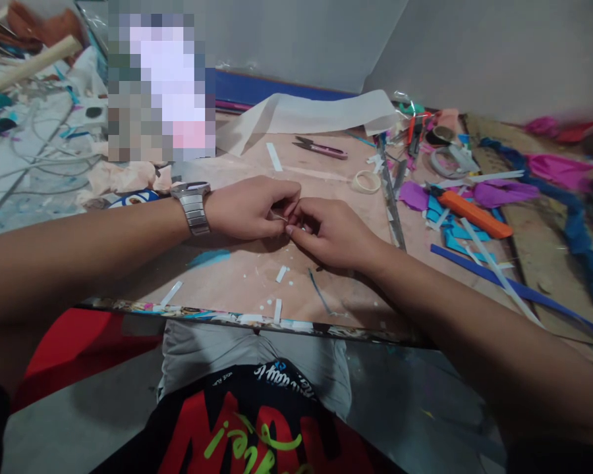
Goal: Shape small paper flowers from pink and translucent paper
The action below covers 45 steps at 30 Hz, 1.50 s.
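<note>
My left hand (250, 209), with a metal watch (195, 207) on its wrist, is closed in a pinch above the board. My right hand (337, 232) meets it fingertip to fingertip, also pinched. A small, thin, pale bit shows between the fingers; its kind is too small to tell. Beneath both hands lies a brown work board (227, 283) with short white strips (281, 274) and a blue smear (210, 257) on it. Beyond the hands are thread snips (321, 147), and a tape roll (366, 182) rests to their right.
On the right sit an orange cutter (474, 214), purple scraps (507, 193), a clear tape roll (452, 162) and a blue strip (504, 283). A curled white sheet (321, 113) lies at the back. Cables, scraps and a wooden stick (32, 64) clutter the left.
</note>
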{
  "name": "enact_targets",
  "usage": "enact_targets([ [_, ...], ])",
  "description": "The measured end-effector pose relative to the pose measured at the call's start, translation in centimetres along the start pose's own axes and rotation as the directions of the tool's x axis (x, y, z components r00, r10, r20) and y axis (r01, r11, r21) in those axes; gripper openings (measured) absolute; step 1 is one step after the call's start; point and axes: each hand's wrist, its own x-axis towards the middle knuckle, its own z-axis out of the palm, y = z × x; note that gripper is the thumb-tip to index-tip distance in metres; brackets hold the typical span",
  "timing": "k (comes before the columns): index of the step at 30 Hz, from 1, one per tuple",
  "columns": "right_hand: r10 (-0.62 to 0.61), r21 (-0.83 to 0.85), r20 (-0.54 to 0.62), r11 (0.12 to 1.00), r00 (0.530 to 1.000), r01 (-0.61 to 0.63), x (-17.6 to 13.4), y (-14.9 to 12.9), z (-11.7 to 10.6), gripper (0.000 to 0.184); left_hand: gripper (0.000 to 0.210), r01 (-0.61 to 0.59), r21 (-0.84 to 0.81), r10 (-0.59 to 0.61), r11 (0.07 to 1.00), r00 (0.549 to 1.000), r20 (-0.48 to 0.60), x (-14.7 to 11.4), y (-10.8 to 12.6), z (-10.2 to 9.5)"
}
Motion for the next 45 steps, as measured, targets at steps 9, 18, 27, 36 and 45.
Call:
enact_targets([
  [9, -0.007, 0.004, -0.001, 1.000, 1.000, 0.007, 0.05, 0.09, 0.04, 0.012, 0.015, -0.010, 0.068, 0.011, 0.998, 1.000, -0.007, -0.03, 0.07, 0.16],
  [18, -0.018, 0.018, -0.011, 1.000, 1.000, 0.018, 0.14, 0.11, 0.12, 0.013, 0.012, -0.032, 0.097, 0.034, 0.995, 0.999, -0.018, -0.11, 0.26, 0.10],
  [27, -0.025, 0.006, -0.011, 1.000, 1.000, 0.025, 0.14, 0.15, 0.08, 0.012, 0.015, -0.027, 0.113, 0.030, 0.993, 0.999, -0.023, -0.18, 0.05, 0.29],
  [36, -0.024, -0.018, -0.019, 1.000, 1.000, 0.024, 0.03, 0.01, 0.08, 0.011, 0.017, -0.031, 0.129, 0.037, 0.991, 0.998, -0.041, -0.18, -0.10, 0.46],
  [45, -0.021, 0.007, -0.013, 1.000, 1.000, 0.021, 0.09, 0.09, 0.12, 0.012, 0.018, -0.024, 0.129, 0.030, 0.991, 0.999, -0.039, -0.19, -0.09, 0.43],
])
